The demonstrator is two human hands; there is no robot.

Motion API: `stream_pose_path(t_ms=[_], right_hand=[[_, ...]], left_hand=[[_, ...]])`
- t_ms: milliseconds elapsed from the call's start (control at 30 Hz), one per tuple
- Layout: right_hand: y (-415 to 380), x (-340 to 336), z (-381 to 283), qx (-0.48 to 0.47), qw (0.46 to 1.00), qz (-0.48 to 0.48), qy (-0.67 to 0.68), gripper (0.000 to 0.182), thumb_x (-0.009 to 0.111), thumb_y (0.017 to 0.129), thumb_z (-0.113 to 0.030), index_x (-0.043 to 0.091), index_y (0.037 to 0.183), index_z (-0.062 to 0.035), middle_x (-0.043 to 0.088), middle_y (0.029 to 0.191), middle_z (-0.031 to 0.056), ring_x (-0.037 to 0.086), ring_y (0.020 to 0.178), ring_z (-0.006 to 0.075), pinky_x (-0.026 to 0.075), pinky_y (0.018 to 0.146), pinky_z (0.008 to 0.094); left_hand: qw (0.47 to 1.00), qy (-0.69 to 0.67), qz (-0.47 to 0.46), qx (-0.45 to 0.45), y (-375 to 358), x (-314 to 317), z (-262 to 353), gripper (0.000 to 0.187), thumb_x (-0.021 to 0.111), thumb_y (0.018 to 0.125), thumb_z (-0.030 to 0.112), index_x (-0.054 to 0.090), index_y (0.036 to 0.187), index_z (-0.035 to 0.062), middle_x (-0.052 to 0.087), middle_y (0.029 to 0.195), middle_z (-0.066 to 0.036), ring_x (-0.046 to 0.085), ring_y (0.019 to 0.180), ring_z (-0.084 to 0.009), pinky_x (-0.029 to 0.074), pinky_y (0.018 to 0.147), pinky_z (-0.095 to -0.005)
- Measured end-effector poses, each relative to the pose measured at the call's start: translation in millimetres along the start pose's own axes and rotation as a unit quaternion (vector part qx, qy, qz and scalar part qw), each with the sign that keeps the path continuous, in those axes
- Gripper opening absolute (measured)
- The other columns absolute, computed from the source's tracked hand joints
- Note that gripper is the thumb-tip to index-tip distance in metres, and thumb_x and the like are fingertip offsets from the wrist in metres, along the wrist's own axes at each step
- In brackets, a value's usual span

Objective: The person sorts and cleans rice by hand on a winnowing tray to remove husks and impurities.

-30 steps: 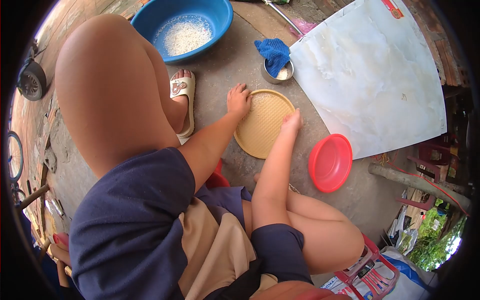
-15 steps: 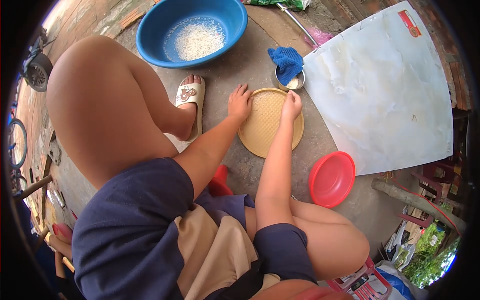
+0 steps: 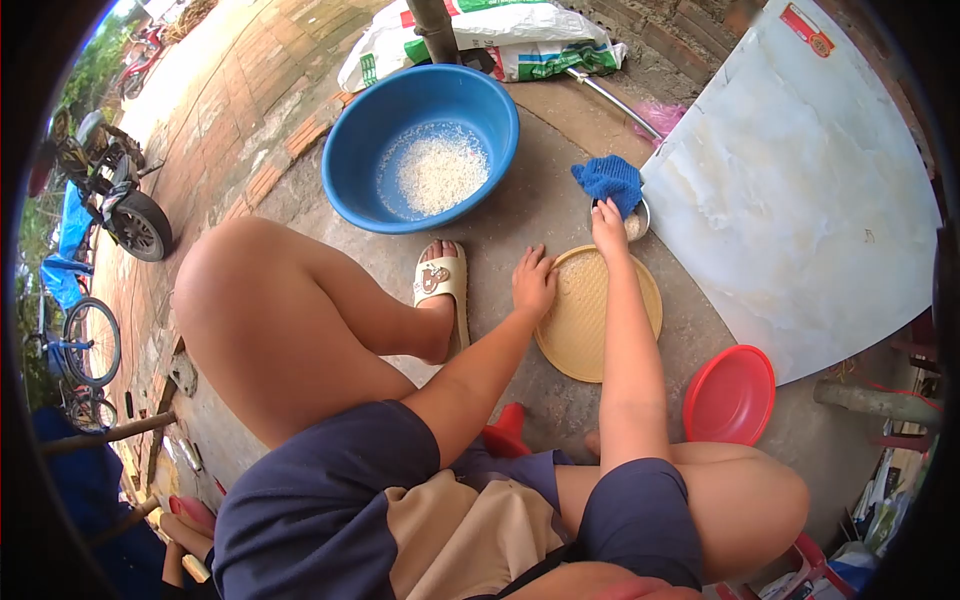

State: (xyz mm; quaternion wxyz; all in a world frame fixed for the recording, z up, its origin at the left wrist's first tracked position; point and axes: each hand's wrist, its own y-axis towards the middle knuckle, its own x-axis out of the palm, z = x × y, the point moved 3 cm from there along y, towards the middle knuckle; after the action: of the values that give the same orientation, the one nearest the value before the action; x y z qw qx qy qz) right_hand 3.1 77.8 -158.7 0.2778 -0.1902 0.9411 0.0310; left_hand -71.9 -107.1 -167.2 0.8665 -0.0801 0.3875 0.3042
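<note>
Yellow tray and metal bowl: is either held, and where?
The left hand has fingers on the left rim of the yellow tray; the right hand is at the metal bowl, by the blue cloth. Whether either grips cannot be told.

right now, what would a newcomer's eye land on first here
Probably the big blue basin of white grains, top centre, then the large pale sheet at the right. Between them, the left hand rests at the round yellow tray's rim, the right hand by the blue cloth.
</note>
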Motion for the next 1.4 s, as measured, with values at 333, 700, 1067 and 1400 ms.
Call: stream_pose_path(t_ms=[333, 700, 1067, 1400], right_hand=[[-21, -45, -99, -0.018, 0.930, 0.043, 0.365, 0.041, 0.042, 0.096, -0.026, 0.054, 0.118, 0.0059, 0.054, 0.124, 0.0129, 0.047, 0.118, 0.0181, 0.031, 0.103, 0.0294], [-83, -67, -280, -0.178, 0.839, -0.172, 0.484, 0.032, 0.046, 0.095, -0.022, 0.063, 0.104, 0.0035, 0.065, 0.102, 0.0089, 0.058, 0.096, 0.0145, 0.042, 0.089, 0.0263], [-74, -88, -202, 0.022, 0.677, 0.041, 0.734, 0.045, 0.062, 0.083, -0.041, 0.048, 0.114, -0.0117, 0.056, 0.096, 0.0063, 0.057, 0.084, 0.0180, 0.048, 0.073, 0.0312], [-178, -305, -122, -0.033, 0.618, 0.646, 0.447, 0.028, 0.060, 0.087, -0.022, 0.052, 0.107, -0.0043, 0.057, 0.096, 0.0052, 0.054, 0.082, 0.0148, 0.046, 0.068, 0.0302]], left_hand=[[0.966, -0.052, -0.168, -0.189, 38, -14, 9, 0.054, 0.064, 0.078, 0.042, 0.053, 0.126, 0.0213, 0.041, 0.138, -0.007, 0.036, 0.125, -0.0326, 0.027, 0.103, -0.0426], [0.619, -0.785, -0.004, 0.017, 140, -203, 122, 0.043, 0.047, 0.094, 0.029, 0.036, 0.133, 0.0152, 0.053, 0.117, -0.009, 0.057, 0.101, -0.0188, 0.050, 0.079, -0.0325], [0.949, -0.218, -0.072, 0.217, 90, -139, 209, 0.033, 0.045, 0.091, 0.021, 0.055, 0.113, -0.0023, 0.058, 0.109, -0.018, 0.053, 0.101, -0.0331, 0.038, 0.091, -0.0390], [0.846, -0.111, -0.466, 0.233, 54, -80, 217, 0.046, 0.046, 0.092, 0.037, 0.049, 0.127, 0.0080, 0.054, 0.124, -0.016, 0.051, 0.115, -0.0290, 0.039, 0.096, -0.0350]])
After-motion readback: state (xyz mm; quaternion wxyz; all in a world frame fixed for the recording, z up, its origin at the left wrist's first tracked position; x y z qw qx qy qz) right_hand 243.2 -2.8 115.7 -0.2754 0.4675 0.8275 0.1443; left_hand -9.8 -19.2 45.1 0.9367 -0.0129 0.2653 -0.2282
